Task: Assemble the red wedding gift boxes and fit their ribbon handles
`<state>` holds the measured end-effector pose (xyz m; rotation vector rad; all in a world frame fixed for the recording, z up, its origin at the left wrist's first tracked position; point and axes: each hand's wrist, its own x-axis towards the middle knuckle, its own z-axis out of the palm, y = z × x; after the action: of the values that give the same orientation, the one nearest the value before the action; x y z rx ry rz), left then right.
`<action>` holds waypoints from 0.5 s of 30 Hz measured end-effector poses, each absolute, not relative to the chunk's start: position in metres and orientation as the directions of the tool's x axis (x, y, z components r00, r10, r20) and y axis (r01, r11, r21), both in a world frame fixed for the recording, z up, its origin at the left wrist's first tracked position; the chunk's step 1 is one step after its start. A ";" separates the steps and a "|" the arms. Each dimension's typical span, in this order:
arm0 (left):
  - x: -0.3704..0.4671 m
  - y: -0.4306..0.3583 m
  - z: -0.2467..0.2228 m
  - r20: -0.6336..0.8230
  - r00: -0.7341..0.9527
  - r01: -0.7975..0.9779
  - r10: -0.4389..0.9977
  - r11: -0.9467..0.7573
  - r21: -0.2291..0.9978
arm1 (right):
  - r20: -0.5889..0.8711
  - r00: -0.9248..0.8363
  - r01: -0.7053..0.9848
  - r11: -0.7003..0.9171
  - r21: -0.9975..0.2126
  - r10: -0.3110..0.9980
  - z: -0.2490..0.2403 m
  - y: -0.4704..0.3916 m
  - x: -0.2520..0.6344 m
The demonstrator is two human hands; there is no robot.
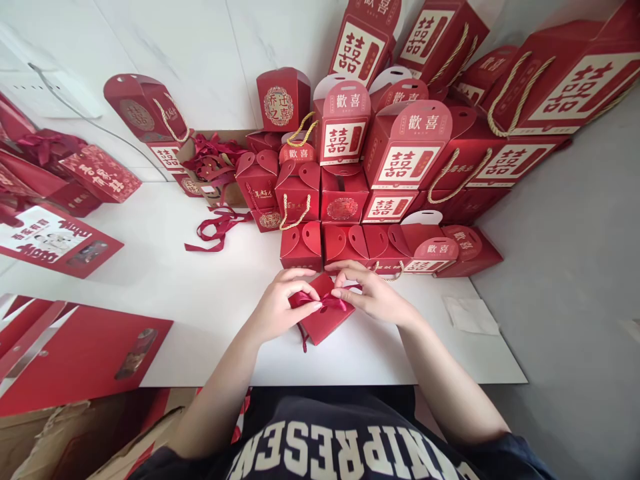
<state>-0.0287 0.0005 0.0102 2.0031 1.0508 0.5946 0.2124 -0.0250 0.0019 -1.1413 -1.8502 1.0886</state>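
Observation:
On the white table in front of me lies a small red gift box (320,325), turned at an angle. A shiny dark-pink ribbon (327,302) is formed into a bow on its top, and one ribbon end hangs past the box's left side. My left hand (290,300) pinches the left part of the bow between thumb and fingers. From the other side, my right hand (367,293) pinches the right part of the bow, its fingers curled over the box's far edge.
Stacked red gift boxes (345,243) stand just behind my hands, up to the right wall. A carton of ribbons (213,160) sits at the back, with a loose ribbon (219,229) before it. Red bags (103,173) and flat red packaging (85,353) occupy the left.

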 end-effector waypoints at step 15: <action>-0.030 0.011 -0.013 0.167 0.595 0.220 0.786 -0.359 0.907 | 0.142 -0.189 0.375 0.205 -0.904 0.972 -0.021 -0.030 0.211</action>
<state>-0.0303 0.0106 -0.0129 1.8825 0.8087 0.7557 0.2112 -0.0303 -0.0207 -1.2756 -1.7030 0.9677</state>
